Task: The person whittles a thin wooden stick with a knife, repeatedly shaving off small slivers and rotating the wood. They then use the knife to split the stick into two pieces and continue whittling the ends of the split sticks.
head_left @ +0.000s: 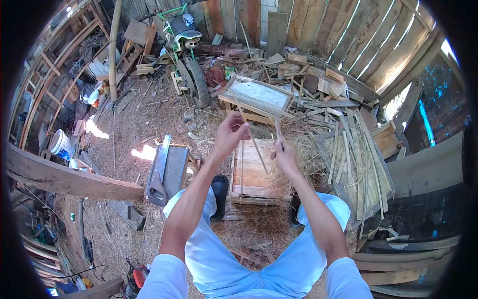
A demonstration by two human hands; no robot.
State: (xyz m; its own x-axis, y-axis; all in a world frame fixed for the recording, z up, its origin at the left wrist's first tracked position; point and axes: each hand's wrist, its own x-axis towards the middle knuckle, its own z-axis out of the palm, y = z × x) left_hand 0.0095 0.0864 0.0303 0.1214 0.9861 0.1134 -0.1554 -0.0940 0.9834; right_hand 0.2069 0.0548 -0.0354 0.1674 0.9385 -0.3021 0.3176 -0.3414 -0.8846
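Bamboo strip (255, 147), thin, pale and straight, slants across the centre of the frame above a slatted wooden crate (251, 177). The left hand (231, 133) has its fingertips pinched shut on the strip's upper part. The right hand (285, 155) is curled closed near its lower end, with a short sliver standing up from the fist; whether that is a second strip or a blade is too small to tell.

I judge the main risk to be the strip snapping or splitting along its fibres if it is bent hard, and its raw edges could drive splinters into bare fingers. A slack pinch would drop it into the straw-like shavings on the ground.

At the right of the frame lies a pile of flat split slats (358, 159). Left of centre a toothed steel hand saw (160, 172) rests on a box.
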